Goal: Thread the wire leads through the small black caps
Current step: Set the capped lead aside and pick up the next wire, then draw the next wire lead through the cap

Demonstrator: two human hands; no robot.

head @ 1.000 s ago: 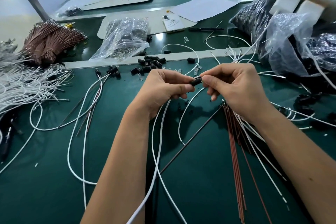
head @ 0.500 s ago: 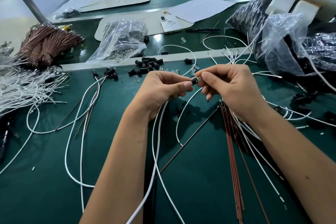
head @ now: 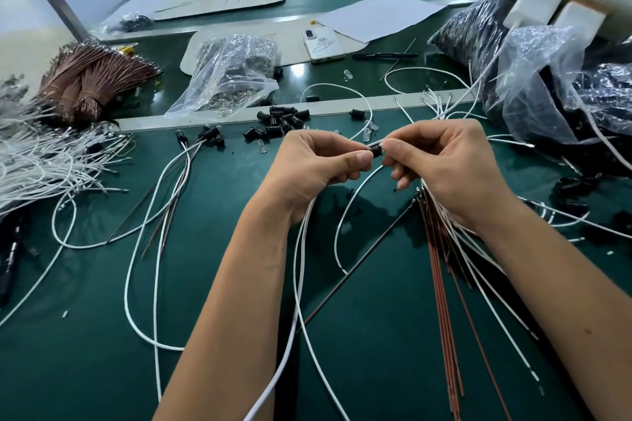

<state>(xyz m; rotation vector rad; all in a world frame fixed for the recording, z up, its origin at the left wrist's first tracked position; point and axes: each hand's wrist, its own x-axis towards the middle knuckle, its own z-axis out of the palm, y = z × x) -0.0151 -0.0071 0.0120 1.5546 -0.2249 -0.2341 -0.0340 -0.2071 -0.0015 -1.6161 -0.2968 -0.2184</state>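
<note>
Left hand [head: 318, 164] and right hand [head: 441, 161] pinching, fingertips meeting

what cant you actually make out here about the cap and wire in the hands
- Head view: most of the black cap is covered by the fingertips of the left hand and right hand, so its hole is unseen.
- Whether the white wire has entered the cap: hidden by the same fingers.
- Contents of the black bag at far right: blurred by plastic glare.
- Red-brown wires: lower ends cut off by the bottom edge.

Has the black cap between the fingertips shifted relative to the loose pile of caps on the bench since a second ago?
No. The black cap stays pinched between left hand and right hand, just near-right of the loose cap pile.
</note>
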